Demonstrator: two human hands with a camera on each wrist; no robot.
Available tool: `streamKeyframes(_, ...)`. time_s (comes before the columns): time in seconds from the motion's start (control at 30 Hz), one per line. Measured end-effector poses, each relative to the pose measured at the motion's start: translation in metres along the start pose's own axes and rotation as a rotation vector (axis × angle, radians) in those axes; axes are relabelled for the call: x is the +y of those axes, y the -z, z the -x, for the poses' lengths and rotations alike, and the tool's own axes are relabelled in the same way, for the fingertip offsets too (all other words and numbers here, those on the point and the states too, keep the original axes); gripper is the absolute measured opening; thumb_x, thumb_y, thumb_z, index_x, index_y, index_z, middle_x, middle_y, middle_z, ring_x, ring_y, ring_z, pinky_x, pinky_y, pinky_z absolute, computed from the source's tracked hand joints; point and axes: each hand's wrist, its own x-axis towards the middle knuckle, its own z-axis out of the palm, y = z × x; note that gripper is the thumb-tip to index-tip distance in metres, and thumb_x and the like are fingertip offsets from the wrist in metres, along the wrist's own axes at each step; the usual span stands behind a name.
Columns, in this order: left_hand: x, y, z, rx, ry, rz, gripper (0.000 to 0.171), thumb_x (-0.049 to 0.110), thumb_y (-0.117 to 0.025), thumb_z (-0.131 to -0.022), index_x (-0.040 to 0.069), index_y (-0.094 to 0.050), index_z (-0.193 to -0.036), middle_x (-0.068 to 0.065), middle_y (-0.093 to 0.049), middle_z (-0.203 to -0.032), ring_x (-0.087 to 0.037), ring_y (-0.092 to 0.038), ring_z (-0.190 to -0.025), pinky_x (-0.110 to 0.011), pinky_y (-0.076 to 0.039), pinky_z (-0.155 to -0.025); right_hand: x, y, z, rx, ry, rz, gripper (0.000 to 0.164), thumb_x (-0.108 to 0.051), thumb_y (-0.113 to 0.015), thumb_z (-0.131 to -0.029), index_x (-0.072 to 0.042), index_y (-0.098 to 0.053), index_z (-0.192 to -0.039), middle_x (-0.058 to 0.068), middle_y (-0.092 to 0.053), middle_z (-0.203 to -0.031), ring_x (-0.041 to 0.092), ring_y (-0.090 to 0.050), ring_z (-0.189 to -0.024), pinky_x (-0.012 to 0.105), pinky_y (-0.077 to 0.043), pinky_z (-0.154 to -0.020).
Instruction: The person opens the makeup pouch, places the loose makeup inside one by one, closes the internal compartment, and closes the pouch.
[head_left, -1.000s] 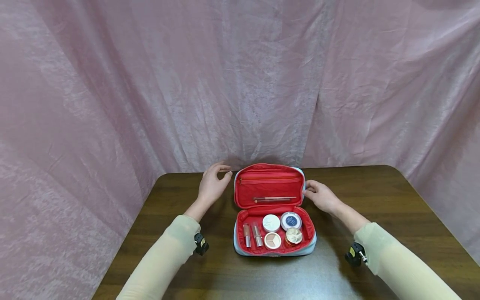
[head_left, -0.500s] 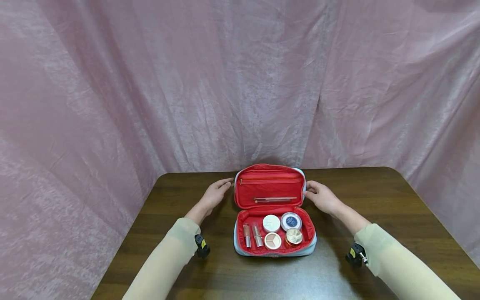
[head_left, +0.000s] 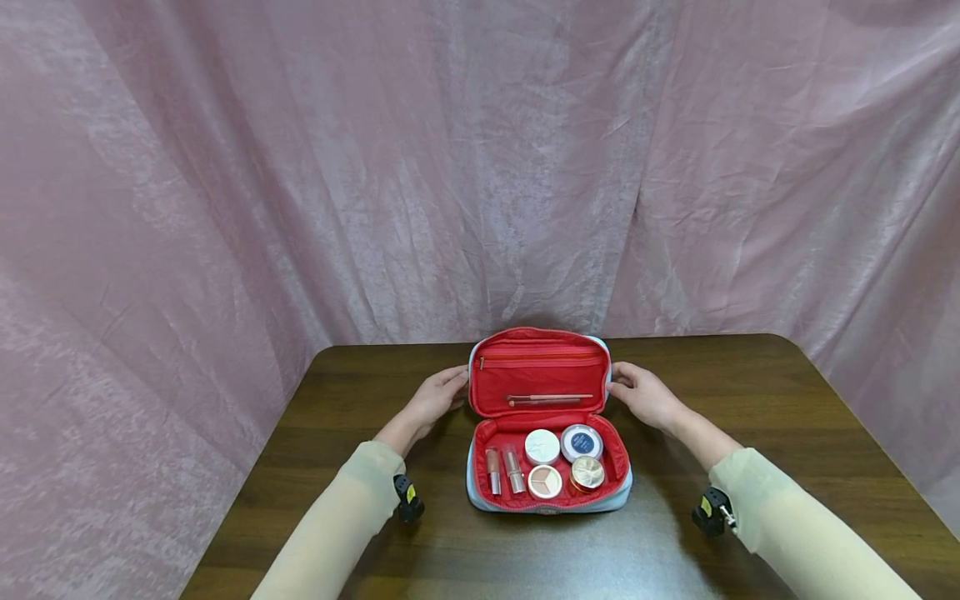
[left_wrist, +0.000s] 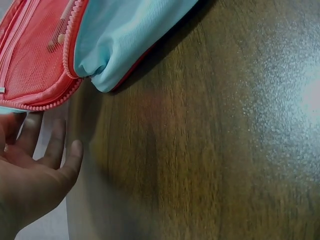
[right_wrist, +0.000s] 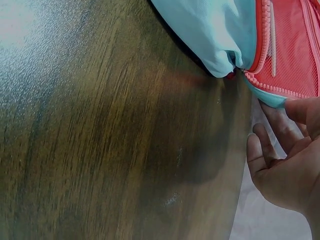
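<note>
A light blue makeup bag (head_left: pixel 540 379) with a red lining stands unzipped on the table, its lid raised at the back. My left hand (head_left: pixel 433 400) holds the lid's left edge; in the left wrist view, its other fingers (left_wrist: pixel 72 160) spread loosely below the edge. On the opposite side, my right hand (head_left: pixel 647 397) pinches the lid's right edge between thumb and fingers. Two thin makeup brushes (head_left: pixel 551 398) lie in the lid's mesh pocket. Inside the base are two lip tubes (head_left: pixel 513 468), a white round case (head_left: pixel 542 447), a blue-centred compact (head_left: pixel 582 443), a three-part palette (head_left: pixel 544 482) and a gold-lidded jar (head_left: pixel 587 473).
The bag rests on a dark wooden table (head_left: pixel 750 392), near its back edge. A pink velvet curtain (head_left: pixel 480 167) hangs directly behind and along both sides. Light glares off the tabletop in front of the bag.
My left hand has come down from the upper left of the lid and now grips its left edge. The right hand stays at the right edge, and the bag has hardly moved.
</note>
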Motion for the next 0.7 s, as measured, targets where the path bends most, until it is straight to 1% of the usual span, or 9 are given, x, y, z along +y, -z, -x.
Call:
streamKeyframes(0.13,0.0013,-0.0001,0.0004,-0.013,0.001,0.004,0.042,0.021,-0.047,-0.111,0.002,-0.053,-0.147,-0.017,-0.064,-0.135,-0.033,-0.057,-0.128,-0.054,-0.042,-0.109,-0.0007,0.0004,0.0009,0.000,-0.002,0.010,0.028,-0.005,-0.056,-0.104,0.006,-0.058,-0.129,0.021,-0.069,-0.117,0.037,-0.063,-0.114,0.054,-0.045,-0.101)
streamKeyframes(0.23,0.0014,0.0001,0.0002,-0.025,-0.004,0.012,0.040,0.021,-0.049,-0.110,0.003,-0.056,-0.145,-0.015,-0.066,-0.132,-0.030,-0.059,-0.125,-0.054,-0.043,-0.109,-0.0002,0.0005,0.0012,-0.001,-0.006,0.017,0.029,-0.004,-0.056,-0.104,0.006,-0.058,-0.131,0.022,-0.068,-0.118,0.038,-0.062,-0.115,0.055,-0.045,-0.102)
streamKeyframes(0.47,0.0010,0.0010,0.0005,-0.038,-0.040,0.032,0.035,0.017,-0.052,-0.109,-0.001,-0.059,-0.139,-0.011,-0.070,-0.120,-0.024,-0.064,-0.114,-0.051,-0.046,-0.105,0.0005,0.0008,0.0008,0.002,0.017,0.035,0.027,-0.004,-0.058,-0.103,0.005,-0.059,-0.128,0.019,-0.071,-0.112,0.035,-0.065,-0.107,0.051,-0.048,-0.097)
streamKeyframes(0.53,0.0012,0.0012,0.0007,-0.043,-0.047,0.042,0.034,0.015,-0.052,-0.109,-0.002,-0.060,-0.137,-0.011,-0.070,-0.118,-0.025,-0.064,-0.113,-0.050,-0.047,-0.104,0.0008,0.0011,0.0007,0.004,0.026,0.035,0.026,-0.005,-0.058,-0.103,0.005,-0.060,-0.126,0.019,-0.071,-0.111,0.034,-0.065,-0.107,0.050,-0.048,-0.096)
streamKeyframes(0.57,0.0014,0.0013,0.0008,-0.044,-0.050,0.045,0.034,0.014,-0.052,-0.109,-0.003,-0.060,-0.137,-0.010,-0.070,-0.118,-0.026,-0.064,-0.114,-0.050,-0.047,-0.104,0.0014,0.0012,0.0008,0.010,0.031,0.038,0.025,-0.006,-0.059,-0.103,0.004,-0.061,-0.125,0.017,-0.072,-0.110,0.033,-0.066,-0.106,0.047,-0.049,-0.095)
streamKeyframes(0.63,0.0019,0.0016,0.0009,-0.049,-0.056,0.051,0.033,0.013,-0.052,-0.108,-0.003,-0.060,-0.137,-0.011,-0.070,-0.120,-0.029,-0.063,-0.117,-0.050,-0.047,-0.105,0.0017,0.0019,0.0011,0.014,0.037,0.043,0.022,-0.005,-0.059,-0.103,0.004,-0.061,-0.123,0.016,-0.072,-0.108,0.031,-0.066,-0.104,0.047,-0.049,-0.094)
streamKeyframes(0.7,0.0027,0.0016,0.0014,-0.051,-0.066,0.043,0.033,0.012,-0.053,-0.108,-0.003,-0.060,-0.137,-0.014,-0.069,-0.123,-0.029,-0.063,-0.118,-0.051,-0.046,-0.106,0.0015,0.0024,0.0015,0.020,0.049,0.050,0.020,-0.004,-0.059,-0.102,0.004,-0.062,-0.121,0.015,-0.073,-0.107,0.030,-0.066,-0.104,0.045,-0.049,-0.094)
